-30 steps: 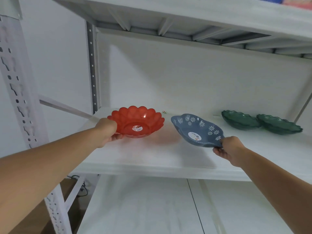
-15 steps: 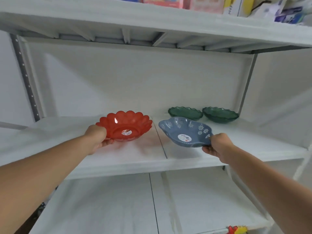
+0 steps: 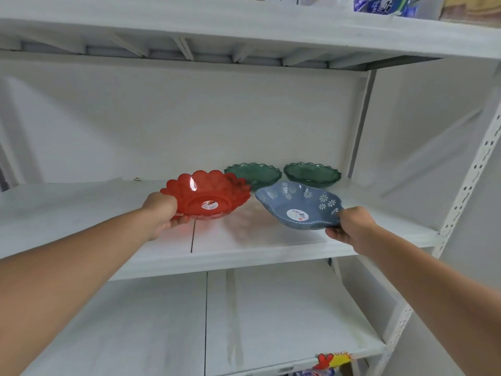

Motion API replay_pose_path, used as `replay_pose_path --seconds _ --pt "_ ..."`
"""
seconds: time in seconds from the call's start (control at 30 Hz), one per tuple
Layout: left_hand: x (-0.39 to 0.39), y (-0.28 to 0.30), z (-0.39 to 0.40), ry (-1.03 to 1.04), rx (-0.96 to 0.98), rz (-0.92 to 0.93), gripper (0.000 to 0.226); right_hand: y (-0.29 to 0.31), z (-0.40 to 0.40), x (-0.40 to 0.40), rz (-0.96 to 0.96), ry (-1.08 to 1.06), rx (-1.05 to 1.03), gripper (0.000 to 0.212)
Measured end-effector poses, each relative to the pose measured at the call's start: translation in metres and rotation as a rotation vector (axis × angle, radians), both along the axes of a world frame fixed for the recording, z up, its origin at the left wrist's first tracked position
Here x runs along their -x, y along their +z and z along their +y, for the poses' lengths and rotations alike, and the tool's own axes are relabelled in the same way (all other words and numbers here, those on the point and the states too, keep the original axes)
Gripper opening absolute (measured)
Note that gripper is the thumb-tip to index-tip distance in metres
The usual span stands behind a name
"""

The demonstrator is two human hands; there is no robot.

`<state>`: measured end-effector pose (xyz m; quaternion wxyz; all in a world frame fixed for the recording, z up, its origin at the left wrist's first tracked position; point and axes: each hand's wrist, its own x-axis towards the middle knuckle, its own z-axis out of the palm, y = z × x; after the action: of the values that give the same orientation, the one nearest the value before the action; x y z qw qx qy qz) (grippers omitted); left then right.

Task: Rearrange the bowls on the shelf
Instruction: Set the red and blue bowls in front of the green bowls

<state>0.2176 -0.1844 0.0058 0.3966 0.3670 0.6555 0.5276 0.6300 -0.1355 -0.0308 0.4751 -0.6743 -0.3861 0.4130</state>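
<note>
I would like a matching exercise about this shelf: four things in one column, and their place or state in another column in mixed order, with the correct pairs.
Things:
1. red bowl
2. blue flowered bowl
3. two green bowls
4. boxes and packets

Places or states:
A. on the top shelf
B. held at its rim by the left hand
C. at the back of the middle shelf, side by side
D. held at its rim by the right hand

Pairs: 1-B, 2-D, 3-C, 4-A

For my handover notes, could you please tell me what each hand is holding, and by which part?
The left hand grips the red bowl by its near-left rim; the right hand grips the blue bowl by its near-right rim.
</note>
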Motion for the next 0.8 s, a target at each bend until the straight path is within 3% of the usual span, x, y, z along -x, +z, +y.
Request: replay_pose_path --seconds 0.43,0.8 --pt "-0.056 -0.026 0.051 -0.090 0.044 -0.050 0.022 0.007 0.029 -0.075 -0.010 -0.098 -0.029 0.028" --pt "-0.143 -0.032 0.067 0.053 0.060 -0.048 0.020 -0.013 0.088 -0.169 0.010 0.031 0.001 0.029"
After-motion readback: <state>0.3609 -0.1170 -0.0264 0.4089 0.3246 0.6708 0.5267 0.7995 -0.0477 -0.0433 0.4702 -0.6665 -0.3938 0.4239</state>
